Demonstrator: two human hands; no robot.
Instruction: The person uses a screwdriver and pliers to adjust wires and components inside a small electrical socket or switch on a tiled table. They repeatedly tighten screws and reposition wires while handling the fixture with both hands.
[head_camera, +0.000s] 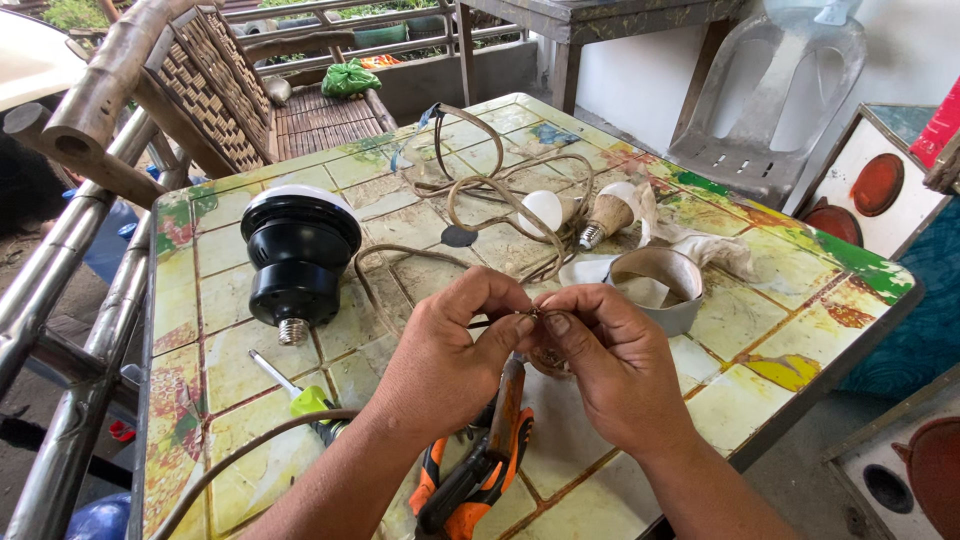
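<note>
Orange-black pliers (470, 480) below left hand (445, 365), right hand (610, 365) pinching thin wire (480, 323).

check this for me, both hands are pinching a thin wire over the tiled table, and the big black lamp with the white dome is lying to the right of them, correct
Not quite. In the head view the left hand and right hand do pinch the thin wire over the tiled table, but the big black lamp with the white dome lies to their left, not right.
</note>
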